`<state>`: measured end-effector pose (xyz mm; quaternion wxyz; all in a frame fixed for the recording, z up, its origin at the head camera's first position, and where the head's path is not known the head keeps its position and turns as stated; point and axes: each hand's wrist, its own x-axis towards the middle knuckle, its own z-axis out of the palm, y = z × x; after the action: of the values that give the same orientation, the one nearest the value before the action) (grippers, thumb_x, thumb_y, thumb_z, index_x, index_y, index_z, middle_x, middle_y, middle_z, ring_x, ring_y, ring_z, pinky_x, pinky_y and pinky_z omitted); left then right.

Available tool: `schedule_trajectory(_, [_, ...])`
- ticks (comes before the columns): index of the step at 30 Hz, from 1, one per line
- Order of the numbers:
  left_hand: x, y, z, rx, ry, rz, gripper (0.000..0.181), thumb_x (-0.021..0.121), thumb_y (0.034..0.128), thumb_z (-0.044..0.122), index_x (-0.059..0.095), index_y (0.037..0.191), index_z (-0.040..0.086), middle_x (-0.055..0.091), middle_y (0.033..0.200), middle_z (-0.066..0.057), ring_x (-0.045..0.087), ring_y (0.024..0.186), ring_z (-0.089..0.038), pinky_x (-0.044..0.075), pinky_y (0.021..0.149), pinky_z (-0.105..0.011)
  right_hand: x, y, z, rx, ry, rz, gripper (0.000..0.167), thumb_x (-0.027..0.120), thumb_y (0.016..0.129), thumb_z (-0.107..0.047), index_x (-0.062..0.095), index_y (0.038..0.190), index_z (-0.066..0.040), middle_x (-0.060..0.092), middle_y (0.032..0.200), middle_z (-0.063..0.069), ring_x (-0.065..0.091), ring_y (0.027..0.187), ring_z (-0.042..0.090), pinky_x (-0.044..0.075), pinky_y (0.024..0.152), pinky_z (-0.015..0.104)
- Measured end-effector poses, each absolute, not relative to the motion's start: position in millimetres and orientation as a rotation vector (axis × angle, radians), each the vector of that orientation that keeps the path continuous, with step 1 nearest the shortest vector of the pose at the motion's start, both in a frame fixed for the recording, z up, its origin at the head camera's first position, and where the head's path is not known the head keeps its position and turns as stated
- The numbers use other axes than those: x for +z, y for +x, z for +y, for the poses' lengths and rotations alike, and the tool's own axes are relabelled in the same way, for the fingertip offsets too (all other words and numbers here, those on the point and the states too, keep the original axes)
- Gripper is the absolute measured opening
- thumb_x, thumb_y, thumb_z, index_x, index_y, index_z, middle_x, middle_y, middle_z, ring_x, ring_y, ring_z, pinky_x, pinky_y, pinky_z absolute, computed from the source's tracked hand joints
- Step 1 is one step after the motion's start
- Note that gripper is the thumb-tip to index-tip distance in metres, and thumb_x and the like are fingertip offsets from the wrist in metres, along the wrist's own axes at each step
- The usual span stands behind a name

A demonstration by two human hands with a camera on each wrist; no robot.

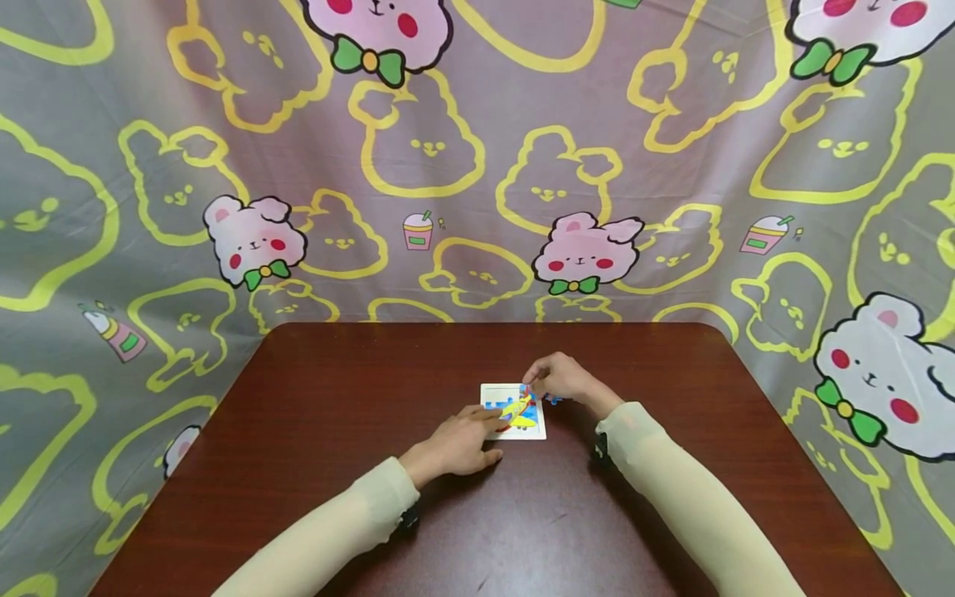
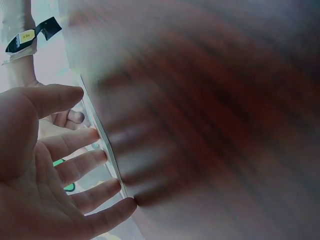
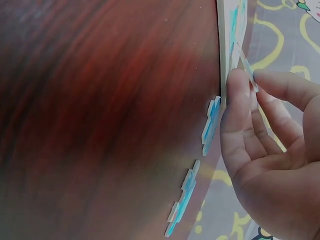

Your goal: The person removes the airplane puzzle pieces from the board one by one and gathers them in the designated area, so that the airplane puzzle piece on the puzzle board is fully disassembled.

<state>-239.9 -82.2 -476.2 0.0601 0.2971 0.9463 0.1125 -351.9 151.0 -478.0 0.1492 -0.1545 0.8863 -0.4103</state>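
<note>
A small white-framed jigsaw puzzle board (image 1: 498, 386) lies on the table, showing a yellow plane on blue. My left hand (image 1: 457, 444) rests on the board's left side, fingers extended; the left wrist view shows those fingers spread and nearly straight. At the board's upper right corner, my right hand (image 1: 561, 378) pinches a thin puzzle piece (image 3: 247, 65) between thumb and fingers. That piece is tilted, with one end against the board. Two loose blue puzzle pieces, one nearer (image 3: 211, 127) and one farther (image 3: 183, 197) from the board, lie beside it in the right wrist view.
The dark wooden table (image 1: 358, 373) extends around the board on every side. A patterned cloth (image 1: 477, 149) with cartoon bears hangs behind and along the sides. Both forearms reach in from the table's near side, with dark straps at the wrists.
</note>
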Motion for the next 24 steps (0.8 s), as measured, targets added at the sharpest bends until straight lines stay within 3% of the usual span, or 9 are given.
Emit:
schedule_trajectory(13, [-474.1,-237.3,-82.3,0.335,0.895,2.859,0.052,0.067,0.0929,0.036,0.057,0.142,0.019,0.048,0.154,-0.006,0.041,0.143,-0.032,0.046,0.102,-0.061,-474.7,-350.8,154.7,-1.229,-0.455,2.512,0.011,0.068,0.091,-0.007,0.076,0.098,-0.005,0.075,0.078,0.01,0.069,0.062,0.02,0.054,0.053,0.034])
schedule_trajectory(24, [-471.0,-233.6,-85.3,0.285,0.893,2.856,0.053,0.065,0.094,0.037,0.055,0.144,0.022,0.046,0.156,-0.006,0.042,0.143,-0.032,0.046,0.104,-0.058,-475.4,-352.2,165.8,-1.227,-0.432,2.517,0.009,0.069,0.092,-0.011,0.076,0.097,-0.01,0.072,0.072,0.006,0.063,0.059,0.019,0.05,0.052,0.033])
